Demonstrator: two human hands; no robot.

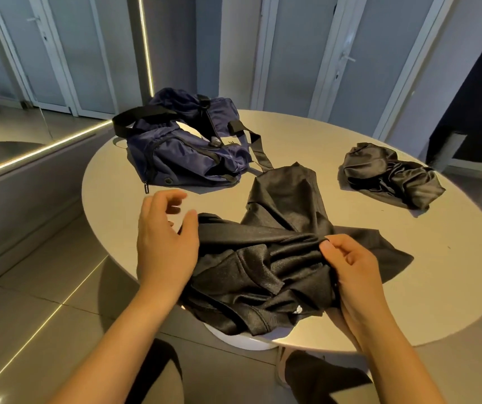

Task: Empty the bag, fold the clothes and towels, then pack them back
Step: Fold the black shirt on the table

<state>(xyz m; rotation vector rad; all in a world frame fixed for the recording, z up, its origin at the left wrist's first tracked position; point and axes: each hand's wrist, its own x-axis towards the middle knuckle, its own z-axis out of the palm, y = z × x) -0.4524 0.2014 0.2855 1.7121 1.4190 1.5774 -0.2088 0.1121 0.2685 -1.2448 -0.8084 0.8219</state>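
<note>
Black garment (280, 258) lies crumpled at the near edge of the round table (350, 126), with one part stretching away towards the bag (181, 153) and its lower folds hanging over the rim. The right hand (353, 266) pinches a fold of it between thumb and fingers. The left hand (164, 243) is spread and relaxed at the cloth's left edge, gripping nothing; its thumb may be touching the fabric. The navy bag sits slumped at the far left, and a second shiny dark bundle (388, 173) lies well apart on the right.
</note>
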